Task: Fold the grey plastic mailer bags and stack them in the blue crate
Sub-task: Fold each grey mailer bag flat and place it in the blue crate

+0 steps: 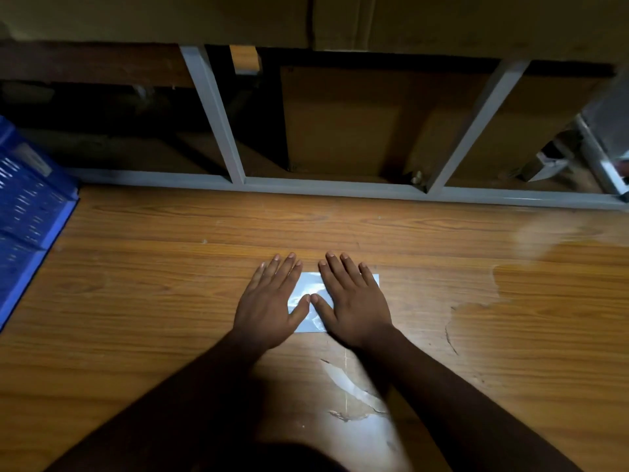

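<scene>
1. The left hand (269, 303) is lying flat, fingers spread wide, pressing on the folded grey mailer bag (308, 301).
2. The right hand (354, 304) is pressing likewise, thumbs almost touching.
3. The bag is lying on the wooden table (170, 301).
4. The blue crate (27, 212) is sitting at nine o'clock, well apart.

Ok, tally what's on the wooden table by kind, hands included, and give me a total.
Grey mailer bag: 1, folded, flat under both hands
Blue crate: 1, at the table's left edge, partly out of frame
Hands: 2, left hand and right hand, palms pressed flat on the bag
Total: 4
</scene>
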